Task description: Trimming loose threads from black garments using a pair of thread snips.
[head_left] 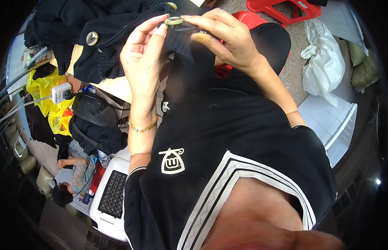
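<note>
Both hands meet at a pale button above a black garment

The button (174, 23) is held up between the hands, near the right-hand edge of the black garment (91, 68). The left hand (142, 62) pinches its left rim between thumb and forefinger. The right hand (233, 41) is curled, its foremost fingertip at the button's right rim, its thumb lower and apart from the button. A thin grey blade (185, 29) juts leftward from between that thumb and the fingers; its handle is mostly hidden.

On the garment sits a second button (92, 38), round and pale-rimmed, left of the left hand. A third button (172, 6) shows just beyond the held one. Part of a pale board (114, 88) shows along the garment's near edge, beside the left wrist, which wears a bracelet (143, 129).

Left of the board lie a yellow bag (41, 93), a white socket block (59, 95) and a black mesh bag (91, 109). Nearer stands a white box (104, 219) with a dark grille; beside it is another person (79, 171) in a patterned top. On the right, a red stool (313, 12) and a white sack (323, 62) stand on the speckled floor (297, 81), with a white crate (342, 125) nearer.
</note>
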Demonstrator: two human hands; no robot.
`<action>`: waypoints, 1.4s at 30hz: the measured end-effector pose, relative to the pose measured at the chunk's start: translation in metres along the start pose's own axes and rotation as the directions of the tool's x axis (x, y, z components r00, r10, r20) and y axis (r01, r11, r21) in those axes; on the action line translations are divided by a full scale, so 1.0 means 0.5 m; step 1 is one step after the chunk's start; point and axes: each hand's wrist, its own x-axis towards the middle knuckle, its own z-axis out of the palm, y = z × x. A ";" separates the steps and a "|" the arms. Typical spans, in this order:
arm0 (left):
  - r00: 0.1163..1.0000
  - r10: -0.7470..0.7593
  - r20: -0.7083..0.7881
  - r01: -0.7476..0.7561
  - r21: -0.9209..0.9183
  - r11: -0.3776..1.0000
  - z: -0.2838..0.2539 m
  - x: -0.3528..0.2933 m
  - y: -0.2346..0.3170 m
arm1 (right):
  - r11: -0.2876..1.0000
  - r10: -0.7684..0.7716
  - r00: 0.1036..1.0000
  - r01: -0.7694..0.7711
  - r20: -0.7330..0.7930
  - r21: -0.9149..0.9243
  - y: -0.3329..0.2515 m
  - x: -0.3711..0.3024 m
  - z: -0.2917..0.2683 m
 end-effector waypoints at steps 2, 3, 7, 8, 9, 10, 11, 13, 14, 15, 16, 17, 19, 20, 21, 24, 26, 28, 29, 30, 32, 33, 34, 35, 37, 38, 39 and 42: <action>0.999 0.001 0.037 -0.001 -0.001 1.000 -0.001 -0.002 0.006 | 1.000 0.000 1.000 0.000 0.027 0.004 0.000 0.001 0.001; 0.999 0.000 0.038 0.000 -0.001 1.000 -0.004 -0.003 0.008 | 1.000 0.000 1.000 -0.001 0.026 0.004 0.001 0.002 0.001; 0.994 0.037 0.103 -0.048 0.113 0.992 -0.019 0.000 0.007 | 0.999 0.029 0.999 -0.030 0.023 0.027 0.006 0.007 0.001; 0.991 0.068 0.114 -0.081 0.114 0.990 -0.020 0.001 0.005 | 0.999 0.026 0.999 -0.027 0.035 0.036 0.007 0.008 0.002; 0.991 0.067 0.115 -0.080 0.112 0.990 -0.020 0.002 0.003 | 0.999 0.027 0.999 -0.029 0.035 0.034 0.010 0.009 0.002; 0.993 0.062 0.103 -0.071 0.090 0.993 -0.021 0.002 0.000 | 0.999 0.021 0.999 -0.022 0.041 0.035 0.013 0.011 0.003; 0.994 0.057 0.091 -0.063 0.067 0.996 -0.021 0.003 0.000 | 0.999 0.013 0.999 -0.015 0.047 0.037 0.013 0.012 0.002; 0.997 0.025 0.079 -0.027 0.022 0.999 -0.019 0.001 -0.001 | 0.999 -0.011 0.999 0.012 0.035 -0.030 0.006 0.016 -0.004; 0.998 -0.005 0.068 0.006 -0.023 1.000 -0.017 0.001 -0.002 | 0.994 -0.038 0.999 0.040 0.024 -0.097 0.005 0.018 -0.005; 0.998 -0.003 0.067 0.004 -0.023 1.000 -0.016 0.000 -0.002 | 0.994 -0.040 0.999 0.042 0.025 -0.097 0.006 0.019 -0.006; 0.998 -0.018 0.056 0.019 -0.025 0.999 -0.015 -0.002 -0.002 | 0.993 -0.051 0.998 0.053 0.027 -0.103 0.008 0.020 -0.006; 0.999 -0.031 0.045 0.033 -0.030 0.999 -0.016 -0.003 -0.001 | 0.992 -0.063 0.998 0.066 0.031 -0.111 0.008 0.021 -0.007; 0.998 -0.032 0.046 0.035 -0.057 0.998 -0.020 -0.004 0.002 | 0.995 -0.040 0.997 0.046 0.067 -0.084 0.015 0.019 -0.004; 0.998 -0.038 0.048 0.042 -0.081 0.996 -0.021 -0.003 0.003 | 0.998 -0.015 0.995 0.020 0.104 -0.055 0.018 0.019 -0.003; 0.998 -0.037 0.047 0.040 -0.081 0.996 -0.021 -0.002 0.001 | 0.998 -0.016 0.994 0.022 0.104 -0.054 0.017 0.020 -0.003; 0.999 0.028 0.031 -0.029 0.015 0.999 -0.020 0.000 -0.003 | 0.998 -0.012 0.996 0.017 0.087 -0.059 0.012 0.023 -0.001; 0.999 0.029 0.038 -0.029 0.016 0.999 -0.019 -0.002 0.001 | 0.999 -0.031 0.998 0.030 0.052 0.010 0.015 0.027 0.001; 0.999 0.021 0.045 -0.021 0.014 1.000 -0.016 -0.004 0.008 | 0.998 -0.057 0.998 0.056 0.025 0.026 0.014 0.031 0.001; 0.999 0.016 0.052 -0.016 0.012 1.000 -0.015 -0.004 0.010 | 0.996 -0.085 0.996 0.085 -0.004 0.040 0.014 0.034 0.001; 0.999 0.017 0.049 -0.017 0.011 1.000 -0.015 -0.003 0.010 | 0.995 -0.087 0.996 0.087 -0.001 0.041 0.013 0.036 -0.001; 0.997 0.047 0.062 -0.048 0.018 0.999 -0.018 0.001 0.008 | 0.994 -0.090 0.996 0.089 0.013 0.065 0.008 0.040 -0.005; 0.997 0.049 0.059 -0.050 0.018 0.999 -0.019 0.002 0.007 | 0.994 -0.093 0.996 0.092 0.015 0.067 0.005 0.041 -0.006; 0.997 0.054 0.047 -0.055 0.017 0.998 -0.019 0.003 0.004 | 0.996 -0.074 0.997 0.073 0.030 0.052 0.000 0.042 -0.007; 0.998 0.058 0.035 -0.059 0.014 0.998 -0.019 0.003 0.003 | 0.998 -0.055 0.998 0.053 0.045 0.036 -0.003 0.042 -0.009; 0.998 0.058 0.022 -0.058 0.007 0.998 -0.018 0.002 0.000 | 0.999 -0.044 0.997 0.042 0.061 0.029 -0.004 0.042 -0.013; 0.998 0.055 0.013 -0.055 0.002 0.998 -0.017 0.001 -0.002 | 0.999 -0.030 0.997 0.028 0.074 0.022 -0.004 0.041 -0.015; 0.998 0.055 0.010 -0.055 0.001 0.998 -0.017 0.000 -0.004 | 0.999 -0.031 0.997 0.030 0.077 0.022 -0.004 0.040 -0.018; 1.000 0.030 -0.005 -0.030 -0.020 0.999 -0.015 -0.002 -0.006 | 1.000 -0.023 0.992 0.021 0.126 0.014 -0.002 0.042 -0.027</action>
